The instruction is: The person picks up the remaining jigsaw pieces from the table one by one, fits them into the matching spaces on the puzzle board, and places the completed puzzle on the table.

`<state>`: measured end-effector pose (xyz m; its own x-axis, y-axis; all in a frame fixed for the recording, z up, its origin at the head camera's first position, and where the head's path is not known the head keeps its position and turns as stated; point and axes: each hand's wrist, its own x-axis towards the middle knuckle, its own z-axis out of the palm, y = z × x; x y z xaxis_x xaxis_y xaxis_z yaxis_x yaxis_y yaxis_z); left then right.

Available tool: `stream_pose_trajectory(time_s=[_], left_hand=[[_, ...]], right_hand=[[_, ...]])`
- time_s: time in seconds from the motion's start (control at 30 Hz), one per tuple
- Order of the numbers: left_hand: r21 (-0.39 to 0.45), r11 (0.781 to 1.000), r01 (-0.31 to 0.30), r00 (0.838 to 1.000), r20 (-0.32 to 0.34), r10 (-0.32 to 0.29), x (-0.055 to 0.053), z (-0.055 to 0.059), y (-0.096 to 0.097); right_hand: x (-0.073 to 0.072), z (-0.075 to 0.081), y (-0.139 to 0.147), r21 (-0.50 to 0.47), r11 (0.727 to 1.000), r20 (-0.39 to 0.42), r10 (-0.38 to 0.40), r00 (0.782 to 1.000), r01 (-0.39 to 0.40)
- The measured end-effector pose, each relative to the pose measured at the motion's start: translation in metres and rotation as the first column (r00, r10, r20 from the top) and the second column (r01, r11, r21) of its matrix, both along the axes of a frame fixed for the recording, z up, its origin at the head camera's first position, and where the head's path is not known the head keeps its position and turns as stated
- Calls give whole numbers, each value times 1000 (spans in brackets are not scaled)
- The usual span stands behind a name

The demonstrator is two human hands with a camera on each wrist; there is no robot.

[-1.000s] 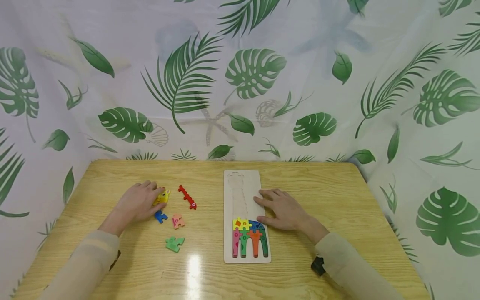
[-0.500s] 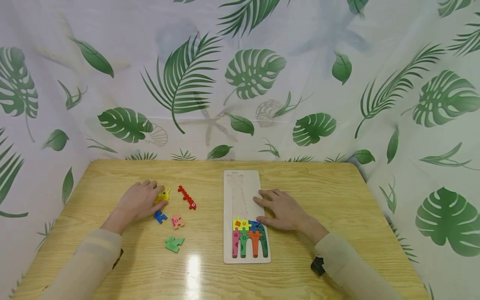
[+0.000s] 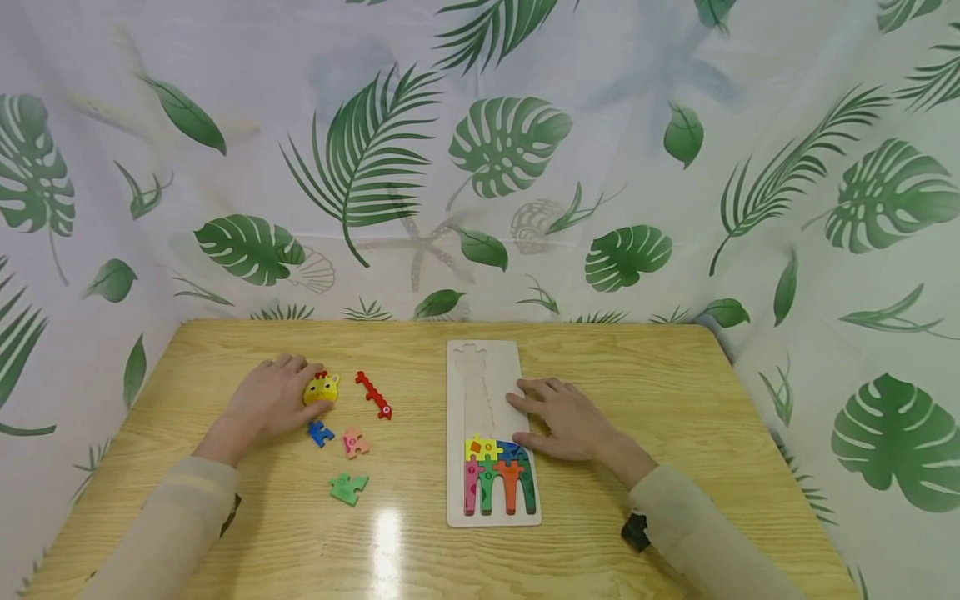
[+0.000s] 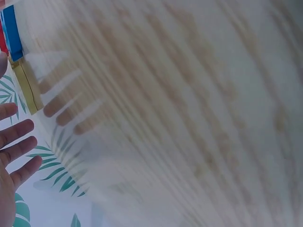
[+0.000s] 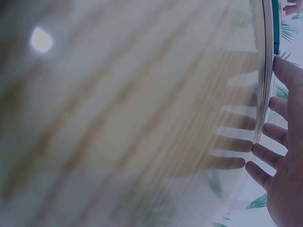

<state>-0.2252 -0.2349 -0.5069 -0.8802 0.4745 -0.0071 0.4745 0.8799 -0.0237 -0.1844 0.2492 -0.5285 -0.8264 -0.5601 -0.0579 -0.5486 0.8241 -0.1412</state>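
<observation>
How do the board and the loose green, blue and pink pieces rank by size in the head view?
Wooden board
Loose green piece
Loose blue piece and loose pink piece: too alike to rank

The head camera looks forward and down at the desk (image 3: 420, 483) from above. Each wrist camera looks along it, very near. Head and right wrist views share the board (image 3: 483, 400).

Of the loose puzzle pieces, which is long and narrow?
The slim red strip, right of the yellow giraffe-head piece; that one, the blue piece, pink piece and green piece are all stubbier.
</observation>
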Motion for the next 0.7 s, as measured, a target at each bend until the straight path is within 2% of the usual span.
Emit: stream_pose_trajectory(time_s=[0.37, 0.7], left_hand=[[29, 1000, -1, 1000, 3, 1, -4, -11, -7], [36, 999, -7, 1000, 7, 7, -5, -14, -9]], right_hand=[[0, 0, 0, -2, 1000, 10, -3, 1000, 3], [0, 0, 0, 4, 1000, 9, -4, 1000, 4]])
